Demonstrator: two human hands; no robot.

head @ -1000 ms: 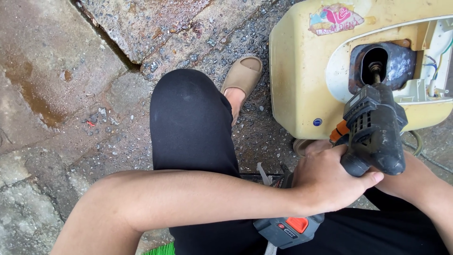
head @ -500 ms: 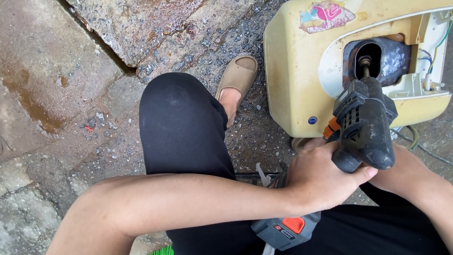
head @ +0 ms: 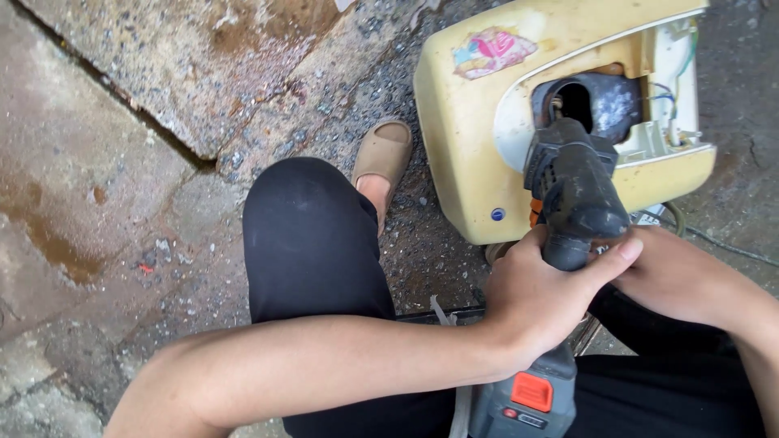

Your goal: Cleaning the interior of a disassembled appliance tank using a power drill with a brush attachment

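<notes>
Gripping the cordless drill (head: 574, 195), left hand (head: 535, 304) and right hand (head: 673, 276) stay clamped around its handle; its nose has advanced into the yellow housing (head: 462, 138) opening, indicating engagement.

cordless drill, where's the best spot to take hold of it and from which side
Take the cordless drill by its narrow handle between the bulky black head and the battery pack, coming from below, the person's side. The nose points into the yellow casing, and both the left hand and right hand already wrap there.
</notes>
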